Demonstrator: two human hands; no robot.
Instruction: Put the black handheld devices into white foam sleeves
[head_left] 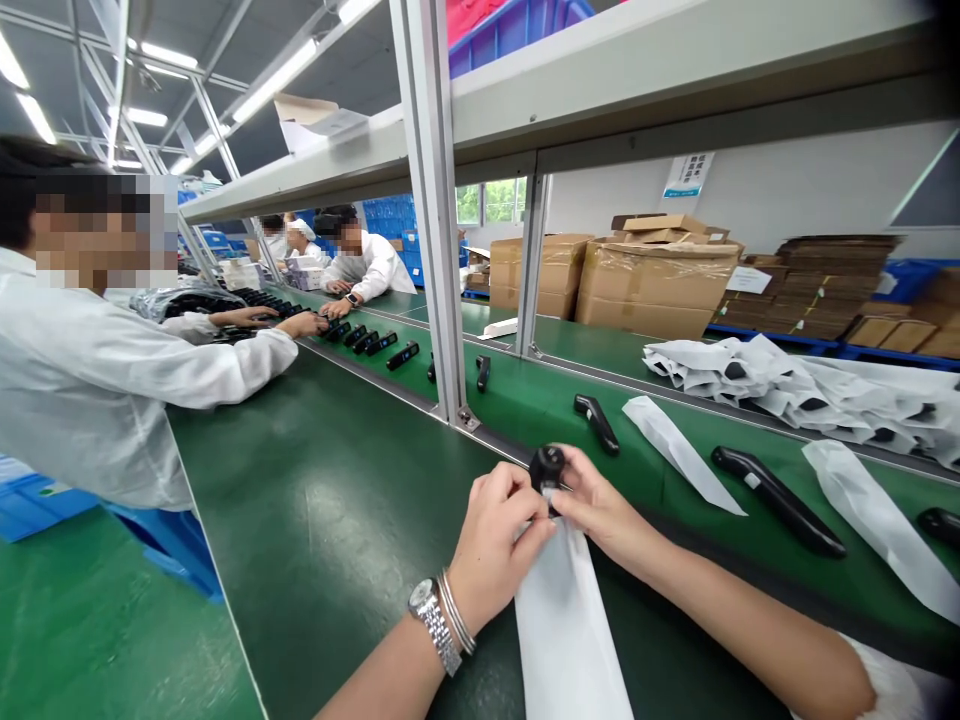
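Observation:
My left hand (493, 540) and my right hand (600, 510) meet over the green belt (322, 520). Both pinch the open mouth of a white foam sleeve (566, 630) that lies toward me. The round end of a black handheld device (547, 467) sticks out of that sleeve between my fingers. A metal watch and bracelets (442, 618) sit on my left wrist. The rest of the device is hidden inside the sleeve.
Further black devices (776, 498) (597, 422) and empty white sleeves (679, 452) (885, 525) lie on the right bench, with a pile of sleeved ones (795, 395) behind. A co-worker in white (90, 380) reaches over the belt at left. A shelf post (439, 220) stands ahead; cartons (652, 275) sit beyond.

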